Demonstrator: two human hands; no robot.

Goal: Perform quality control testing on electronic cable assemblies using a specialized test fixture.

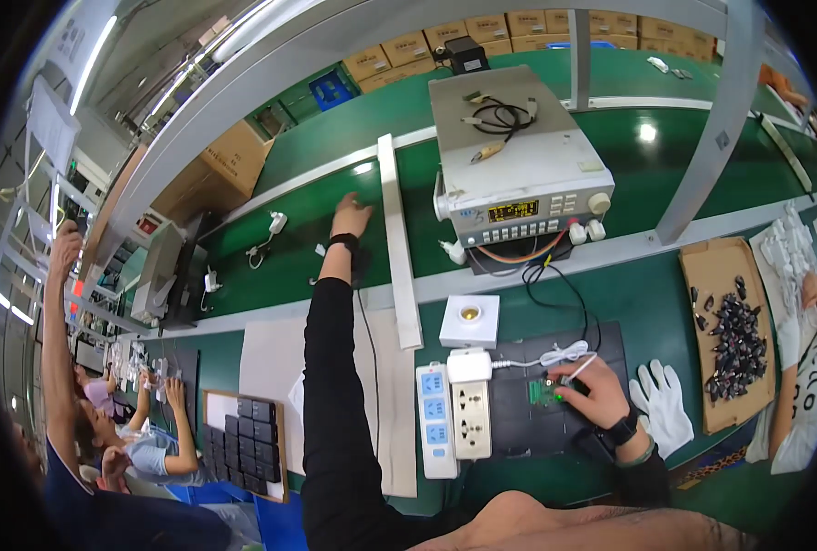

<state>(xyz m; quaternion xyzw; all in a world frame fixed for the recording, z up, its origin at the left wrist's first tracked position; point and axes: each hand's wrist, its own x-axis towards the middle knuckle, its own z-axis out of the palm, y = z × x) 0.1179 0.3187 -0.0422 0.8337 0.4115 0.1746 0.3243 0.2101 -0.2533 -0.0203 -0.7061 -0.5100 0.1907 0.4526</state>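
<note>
Right now my right hand [590, 390] is pinching a small green circuit board [544, 393] against the black rectangular mat [519, 422] at the near edge of the bench [665, 294], fingers closed on it so it stays flat while the thin white cable [555, 354] runs off to the white plug adapter [469, 366]. That adapter sits in the white power strip [454, 418] just left of the mat, close enough for the short lead. My left hand [349, 217] is stretched far across to the green conveyor belt [298, 239], fingers spread and holding nothing, resting near a small white charger [277, 222]. A grey bench power supply [514, 165] stands behind, its leads dropping toward the mat. White fabric gloves [661, 404] lie beside my right wrist.
</note>
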